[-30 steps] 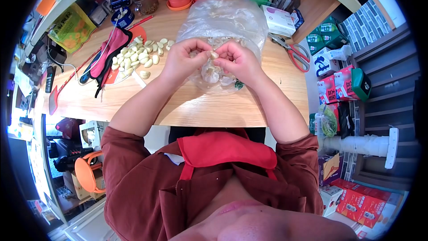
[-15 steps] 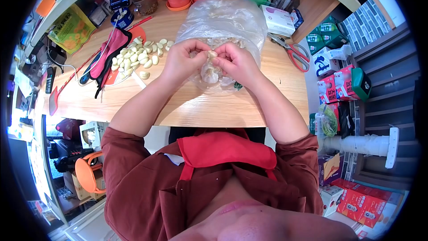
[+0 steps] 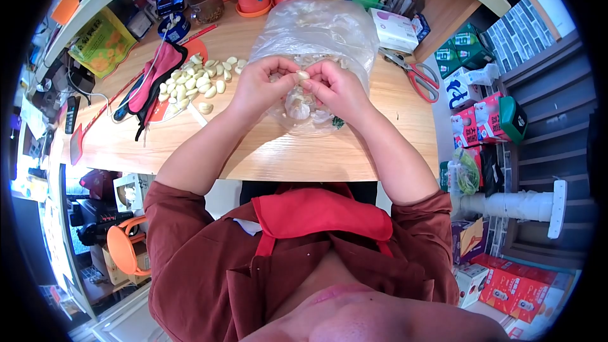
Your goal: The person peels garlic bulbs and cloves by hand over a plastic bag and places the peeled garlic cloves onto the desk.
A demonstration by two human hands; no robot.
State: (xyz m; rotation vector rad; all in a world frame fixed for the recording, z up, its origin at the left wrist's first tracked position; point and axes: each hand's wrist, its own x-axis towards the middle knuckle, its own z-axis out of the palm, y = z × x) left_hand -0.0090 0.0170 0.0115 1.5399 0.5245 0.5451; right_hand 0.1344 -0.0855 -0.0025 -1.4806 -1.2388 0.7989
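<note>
My left hand and my right hand meet over a clear plastic bag, their fingertips closed on one pale garlic clove between them. Just below the fingers a garlic bulb lies on the bag among loose papery skins. To the left of my left hand, a pile of peeled cloves is spread on the wooden table, partly over a red-orange sheet.
Red-handled scissors lie right of the bag, near a white box. On the left are a pink and black cloth, a red stick and a blue tin. Pots and bottles line the back.
The clove between my fingertips has turned and now shows a smoother, paler face. Both hands have stayed nearly in place over the bag.
</note>
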